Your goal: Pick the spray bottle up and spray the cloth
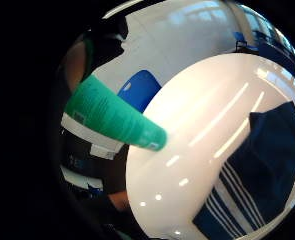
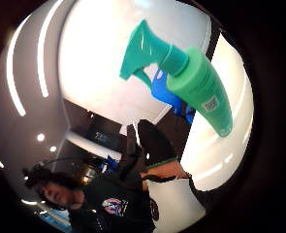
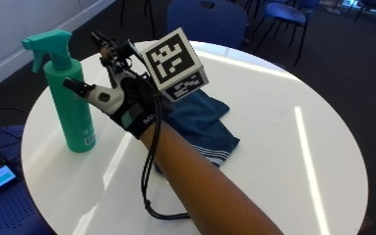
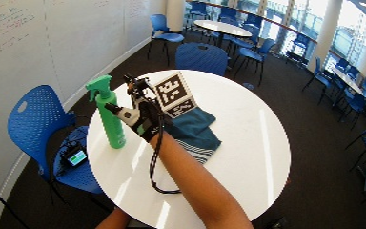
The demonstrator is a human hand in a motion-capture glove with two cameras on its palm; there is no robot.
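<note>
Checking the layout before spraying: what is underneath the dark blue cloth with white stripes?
The dark blue striped cloth lies flat on the round white table. Nothing else shows beneath it, though the gloved right hand and forearm hide its near edge.

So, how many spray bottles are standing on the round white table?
1: the green spray bottle stands upright near the table's edge, beside the gloved right hand. None seems hidden.
</note>
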